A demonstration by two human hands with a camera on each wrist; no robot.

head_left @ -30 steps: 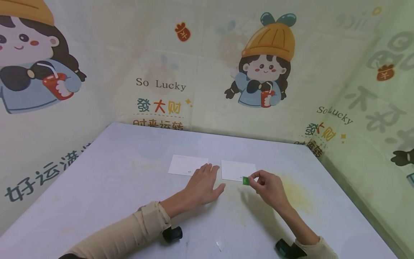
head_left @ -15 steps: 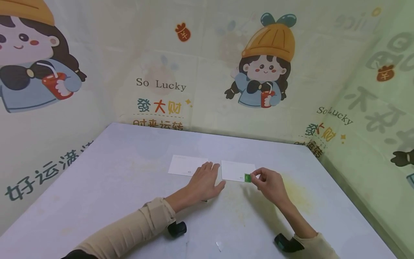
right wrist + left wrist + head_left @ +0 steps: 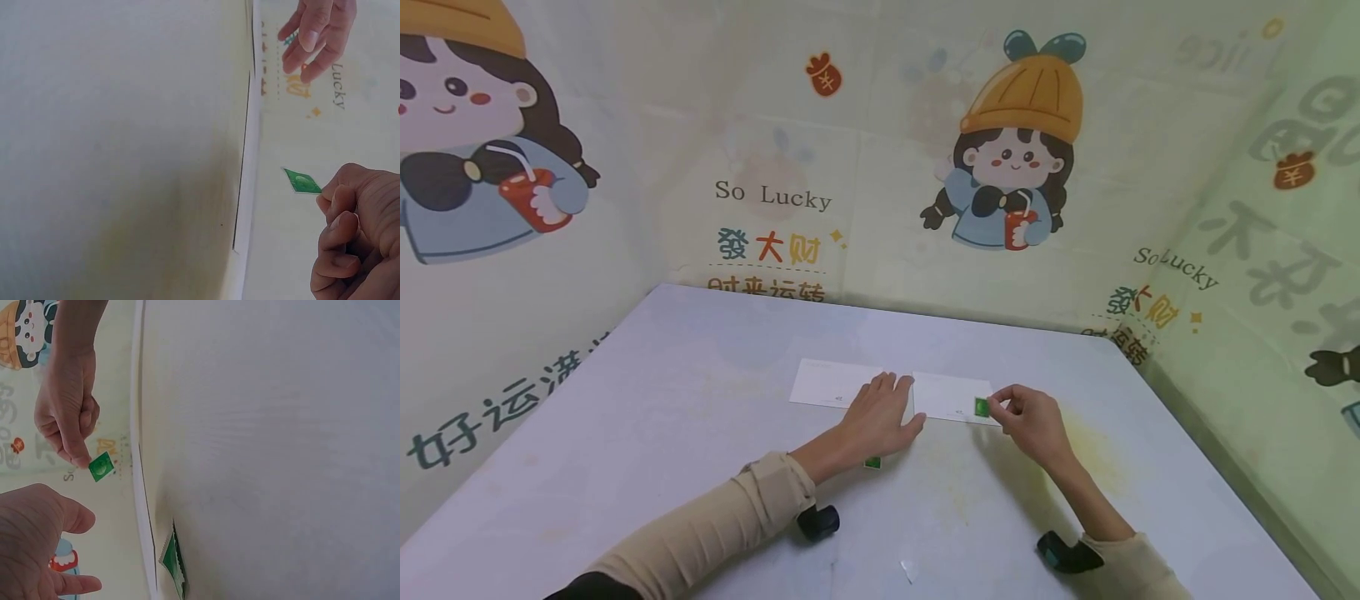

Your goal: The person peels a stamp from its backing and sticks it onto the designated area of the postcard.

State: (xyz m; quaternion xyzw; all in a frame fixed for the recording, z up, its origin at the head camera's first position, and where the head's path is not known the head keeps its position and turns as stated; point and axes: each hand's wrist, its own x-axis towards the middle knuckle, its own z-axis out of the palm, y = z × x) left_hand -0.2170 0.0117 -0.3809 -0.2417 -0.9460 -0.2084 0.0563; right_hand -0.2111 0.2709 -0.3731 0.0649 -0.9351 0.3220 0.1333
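My right hand (image 3: 1033, 423) pinches a small green postage stamp (image 3: 982, 407) between thumb and fingertips, over the lower right corner of a white postcard (image 3: 943, 393). In the right wrist view the stamp (image 3: 303, 182) appears raised off the table, its far corner pointing away from the fingers. My left hand (image 3: 878, 425) is spread, fingers extended, covering the right part of a second white postcard (image 3: 820, 383); whether it touches is unclear. A second green stamp (image 3: 872, 462), with toothed edges in the left wrist view, lies on the table partly hidden below the left hand.
The white table (image 3: 700, 467) runs back to a printed cloth backdrop (image 3: 880, 167), with more cloth at both sides. A small clear scrap (image 3: 909, 571) lies near the front edge. Black wrist devices (image 3: 818, 523) sit under both forearms.
My right hand has moved slightly right and away from me, carrying the stamp from the postcard's near edge to over its corner. The left arm shifted slightly right, uncovering the second stamp.
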